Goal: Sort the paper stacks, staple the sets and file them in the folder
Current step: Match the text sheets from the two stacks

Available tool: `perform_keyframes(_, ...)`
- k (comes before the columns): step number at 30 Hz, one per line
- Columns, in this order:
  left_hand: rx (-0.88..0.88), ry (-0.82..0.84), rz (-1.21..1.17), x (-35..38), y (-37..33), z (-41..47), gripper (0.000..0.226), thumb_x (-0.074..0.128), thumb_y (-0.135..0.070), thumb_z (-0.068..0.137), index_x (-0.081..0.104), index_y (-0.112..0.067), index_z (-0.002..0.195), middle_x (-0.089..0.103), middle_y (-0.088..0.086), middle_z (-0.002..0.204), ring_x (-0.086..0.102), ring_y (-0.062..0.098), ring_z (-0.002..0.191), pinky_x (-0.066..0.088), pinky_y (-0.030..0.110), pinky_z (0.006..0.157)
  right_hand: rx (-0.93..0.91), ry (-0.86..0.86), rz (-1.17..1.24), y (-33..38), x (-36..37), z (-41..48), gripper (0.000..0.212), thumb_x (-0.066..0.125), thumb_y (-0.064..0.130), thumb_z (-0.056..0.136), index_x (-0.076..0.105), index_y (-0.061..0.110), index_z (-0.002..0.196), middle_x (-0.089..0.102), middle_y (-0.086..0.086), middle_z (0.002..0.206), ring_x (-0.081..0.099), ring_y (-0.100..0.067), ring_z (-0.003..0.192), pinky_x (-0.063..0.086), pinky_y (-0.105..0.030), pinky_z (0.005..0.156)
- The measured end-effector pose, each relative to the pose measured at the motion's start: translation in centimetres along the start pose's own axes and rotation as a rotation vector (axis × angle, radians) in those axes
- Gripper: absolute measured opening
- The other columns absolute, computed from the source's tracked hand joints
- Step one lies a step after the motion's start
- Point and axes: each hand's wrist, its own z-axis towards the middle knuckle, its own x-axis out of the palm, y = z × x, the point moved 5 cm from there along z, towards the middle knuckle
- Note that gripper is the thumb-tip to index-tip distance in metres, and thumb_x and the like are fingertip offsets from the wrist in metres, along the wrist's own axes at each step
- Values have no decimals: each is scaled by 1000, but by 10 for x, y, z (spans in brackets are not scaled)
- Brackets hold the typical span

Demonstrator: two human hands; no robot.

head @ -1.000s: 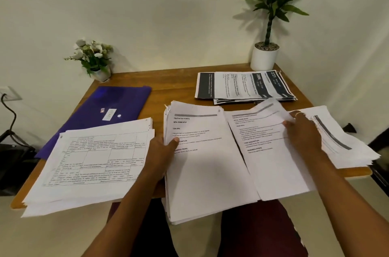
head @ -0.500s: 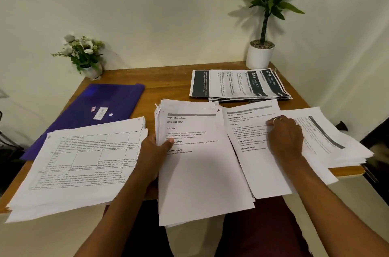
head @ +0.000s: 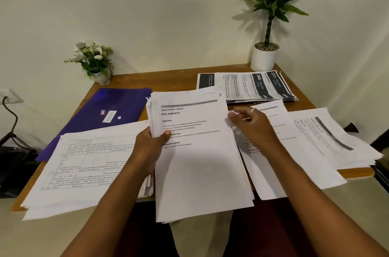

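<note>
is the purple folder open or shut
Shut, it seems: the purple folder lies flat as one panel, label and snap stud facing up.

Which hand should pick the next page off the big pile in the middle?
The right hand, probably. The left hand is busy gripping the stack by its left edge. The right one looks free, its fingers at the stack's right edge, close to the right-hand pile.
</note>
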Motion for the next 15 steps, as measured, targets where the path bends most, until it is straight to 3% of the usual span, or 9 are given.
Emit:
perform_keyframes(3, -30, 2, -19, 3, 7, 0, 30, 71, -20, 94, 63, -21, 123, 74, -3, 107, 72, 19, 94, 58, 27, 64, -34, -11, 112, 6, 20, -4, 39, 87, 32, 78, 68, 22, 109, 65, 6, 89, 61, -5, 76, 45, -20, 69)
perform_keyframes(7, -65, 14, -36, 1, 13, 1, 33, 73, -21, 92, 66, -19, 125, 76, 3, 111, 74, 25, 97, 61, 45, 85, 2, -38, 194, -3, 27, -1, 45, 90, 18, 74, 61, 19, 108, 66, 1, 76, 62, -10, 68, 52, -27, 67)
perform_keyframes(11, -84, 29, -76, 2, 14, -1, 20, 74, -24, 91, 67, -26, 109, 77, -2, 101, 75, 21, 88, 61, 36, 70, 61, -40, 179, -10, 26, 1, 24, 90, 22, 76, 69, 17, 88, 71, 2, 80, 67, -13, 74, 54, -25, 71)
perform_keyframes(15, -61, 5, 10, 0, 19, -2, 39, 71, -39, 91, 59, -24, 124, 68, -1, 115, 64, 23, 102, 53, 36, 82, 116, -34, 220, -26, 25, 6, 22, 89, 21, 78, 71, 13, 88, 76, -1, 81, 73, -17, 77, 55, -27, 71)
